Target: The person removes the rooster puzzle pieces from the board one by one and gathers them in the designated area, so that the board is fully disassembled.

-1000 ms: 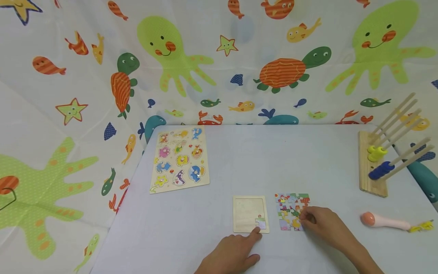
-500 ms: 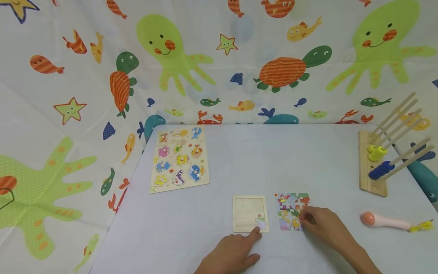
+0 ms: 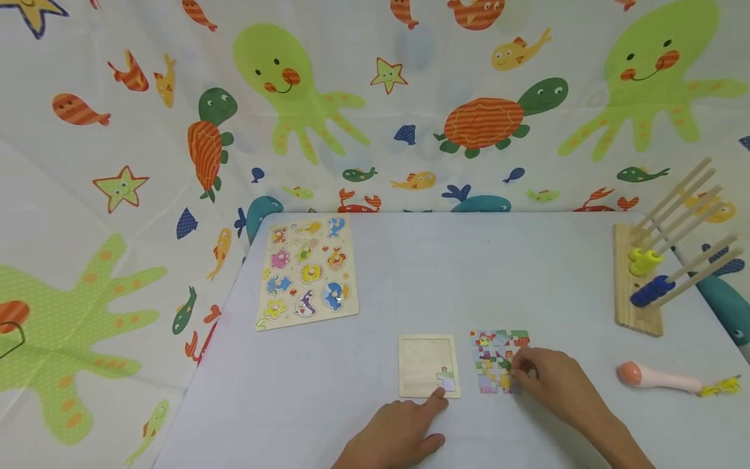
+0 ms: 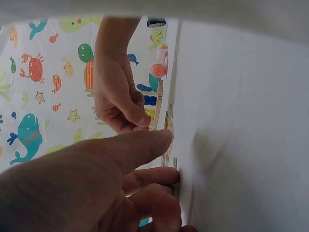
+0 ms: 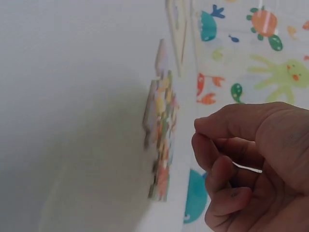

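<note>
A square wooden puzzle tray (image 3: pixel 402 368) lies flat on the white table, with one jigsaw piece (image 3: pixel 448 382) in its lower right corner. My left hand (image 3: pixel 398 426) reaches in from the front, its index fingertip resting at that corner by the piece. To the right of the tray, several colourful jigsaw pieces (image 3: pixel 491 361) lie close together in a rough square. Over their right side is my right hand (image 3: pixel 553 381), hiding some of them. In the right wrist view its thumb and curled fingers meet above the pieces (image 5: pixel 165 125), and nothing shows between them.
A wooden peg puzzle board (image 3: pixel 307 273) with sea animals lies at the back left. On the right stand a wooden stand with rods (image 3: pixel 638 286), carrying yellow and blue rings, and a pink toy microphone (image 3: pixel 662 379). A sea-animal curtain (image 3: pixel 375 117) hangs behind.
My right hand has risen very slightly over the jigsaw pieces. The left hand keeps its place at the tray's corner.
</note>
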Available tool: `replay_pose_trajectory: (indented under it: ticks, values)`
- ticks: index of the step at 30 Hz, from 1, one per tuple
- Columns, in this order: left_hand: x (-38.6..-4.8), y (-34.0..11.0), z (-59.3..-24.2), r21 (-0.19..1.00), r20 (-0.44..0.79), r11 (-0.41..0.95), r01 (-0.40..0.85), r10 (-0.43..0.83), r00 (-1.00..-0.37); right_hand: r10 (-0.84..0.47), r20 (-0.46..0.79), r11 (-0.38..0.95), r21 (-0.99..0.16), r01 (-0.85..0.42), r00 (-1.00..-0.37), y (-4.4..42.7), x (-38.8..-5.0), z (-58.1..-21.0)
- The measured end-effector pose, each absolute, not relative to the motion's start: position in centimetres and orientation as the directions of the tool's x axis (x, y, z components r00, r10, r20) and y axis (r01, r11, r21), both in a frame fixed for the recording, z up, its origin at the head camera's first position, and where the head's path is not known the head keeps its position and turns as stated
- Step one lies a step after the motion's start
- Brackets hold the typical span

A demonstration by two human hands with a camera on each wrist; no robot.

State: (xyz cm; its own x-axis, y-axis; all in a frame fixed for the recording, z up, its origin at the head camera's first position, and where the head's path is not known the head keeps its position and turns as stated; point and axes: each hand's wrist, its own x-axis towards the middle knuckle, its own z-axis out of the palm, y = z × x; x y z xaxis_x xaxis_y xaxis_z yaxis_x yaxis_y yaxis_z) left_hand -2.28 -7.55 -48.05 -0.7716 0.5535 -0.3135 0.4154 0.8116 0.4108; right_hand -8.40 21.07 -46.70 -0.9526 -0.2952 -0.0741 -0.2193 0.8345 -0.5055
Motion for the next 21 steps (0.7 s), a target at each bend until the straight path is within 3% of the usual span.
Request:
replay_pose_trajectory:
  ticks: [5,9,14,21]
  values:
    - [-2.2,-7.6,-48.2,0.405,-0.263,0.797,0.449,0.572,-0.777,-0.328,-0.062,0.785,-0.574,-0.235,-0.943,18.9,-8.7,-46.9]
    - [-2.3,-7.6,-48.2,0.398,-0.241,0.789,0.468,0.582,-0.776,-0.408,-0.005,0.738,-0.591,-0.326,-0.913,16.6,-8.9,-47.5]
    - [-2.5,-7.5,-48.2,0.409,-0.256,0.786,0.463,0.586,-0.769,-0.484,0.040,0.726,-0.540,-0.426,-0.874,14.4,-8.8,-48.4]
    - [-2.6,-7.6,-48.2,0.403,-0.271,0.793,0.458,0.581,-0.767,-0.485,0.036,0.764,-0.468,-0.444,-0.874,13.1,-8.7,-48.9]
